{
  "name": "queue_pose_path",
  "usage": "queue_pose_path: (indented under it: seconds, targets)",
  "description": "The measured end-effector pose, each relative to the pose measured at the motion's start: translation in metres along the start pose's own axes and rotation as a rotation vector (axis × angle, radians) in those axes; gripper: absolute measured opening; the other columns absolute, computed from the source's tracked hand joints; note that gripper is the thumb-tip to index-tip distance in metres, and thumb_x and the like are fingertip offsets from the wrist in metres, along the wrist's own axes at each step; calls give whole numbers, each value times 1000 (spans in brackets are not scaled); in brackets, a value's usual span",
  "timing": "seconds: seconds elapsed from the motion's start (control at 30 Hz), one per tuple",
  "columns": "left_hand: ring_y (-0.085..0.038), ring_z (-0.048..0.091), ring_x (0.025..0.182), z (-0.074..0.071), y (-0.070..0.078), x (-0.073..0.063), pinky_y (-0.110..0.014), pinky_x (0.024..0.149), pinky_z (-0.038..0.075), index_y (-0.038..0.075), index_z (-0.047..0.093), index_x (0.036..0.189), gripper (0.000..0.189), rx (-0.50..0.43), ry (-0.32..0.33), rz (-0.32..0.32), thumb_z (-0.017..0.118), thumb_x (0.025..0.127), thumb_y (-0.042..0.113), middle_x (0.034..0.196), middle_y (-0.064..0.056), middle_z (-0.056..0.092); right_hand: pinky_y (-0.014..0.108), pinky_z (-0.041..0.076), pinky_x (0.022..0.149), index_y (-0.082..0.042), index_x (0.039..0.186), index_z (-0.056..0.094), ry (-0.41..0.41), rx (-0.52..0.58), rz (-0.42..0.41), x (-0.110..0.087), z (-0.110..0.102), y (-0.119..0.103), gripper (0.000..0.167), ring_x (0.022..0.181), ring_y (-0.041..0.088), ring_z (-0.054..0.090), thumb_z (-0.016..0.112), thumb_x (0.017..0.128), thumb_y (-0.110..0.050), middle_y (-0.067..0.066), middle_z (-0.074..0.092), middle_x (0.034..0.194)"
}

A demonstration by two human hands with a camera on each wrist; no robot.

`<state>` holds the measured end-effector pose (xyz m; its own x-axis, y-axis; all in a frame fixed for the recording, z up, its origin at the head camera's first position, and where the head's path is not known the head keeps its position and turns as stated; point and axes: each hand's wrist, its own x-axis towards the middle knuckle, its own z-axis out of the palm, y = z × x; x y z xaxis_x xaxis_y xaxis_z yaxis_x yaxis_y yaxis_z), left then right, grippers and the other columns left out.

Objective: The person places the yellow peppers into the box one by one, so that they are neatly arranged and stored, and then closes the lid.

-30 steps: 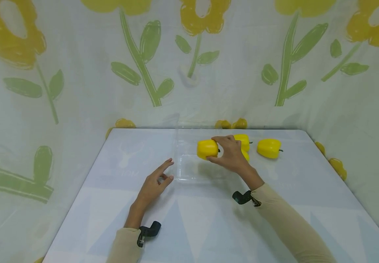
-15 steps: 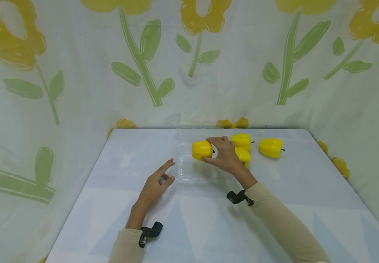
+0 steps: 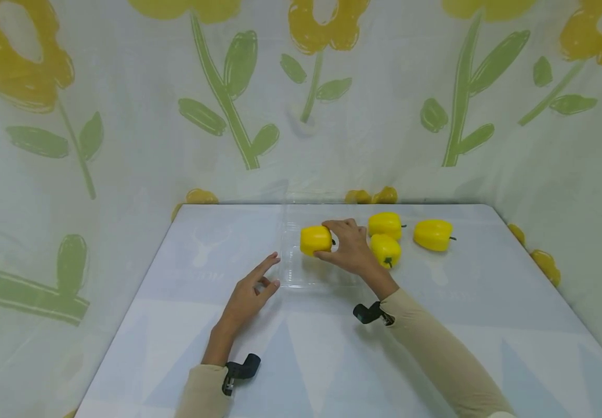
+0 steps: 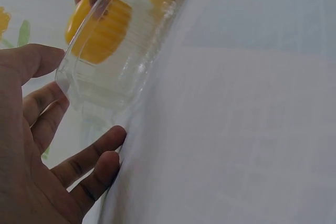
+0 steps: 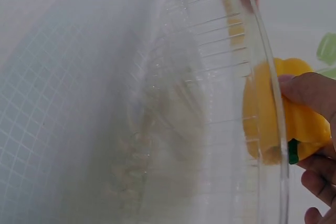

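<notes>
Right hand pinching yellow pepper at stem end, over clear tray, toward far edge of bench. Left hand loosely spread by tray's left side. Judgement: steady tray, lower pepper gently, release only once supported.

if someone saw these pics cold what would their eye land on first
Probably the bright yellow bell pepper that the right hand holds at the clear plastic container, near the middle of the head view. Next might be the three loose peppers lying right of the container on the pale table. Behind them, the backdrop with its big printed yellow flowers also stands out.
</notes>
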<state>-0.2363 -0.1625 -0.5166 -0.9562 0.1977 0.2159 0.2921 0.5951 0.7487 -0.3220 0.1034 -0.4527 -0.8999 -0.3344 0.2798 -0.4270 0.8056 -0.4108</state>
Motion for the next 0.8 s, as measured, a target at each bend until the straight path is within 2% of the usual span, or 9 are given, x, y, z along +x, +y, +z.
queue_pose_path:
  seconds: [0.33,0.67,0.8]
  targets:
    - [-13,60,95,0,-3,0,-33,76,51,27,45,152,55,2,-9,-7,63,100,28,158,18,34,46,29,91,-11,138,58,-23,22,2,5,10,-5,73,117,26,44,84,79,-46,7,60,137]
    - [-13,61,94,-1,-2,-1,-30,74,51,26,46,151,54,-3,-8,7,63,100,29,158,16,35,45,29,90,-11,138,58,-29,10,-3,10,19,-8,73,117,26,45,84,79,-47,7,60,138]
    - [-12,61,94,-2,-2,0,-30,74,51,27,45,152,55,-18,-20,10,62,100,31,158,20,33,45,30,89,-10,137,60,-21,15,-6,10,21,-9,73,116,26,45,85,78,-45,7,61,137]
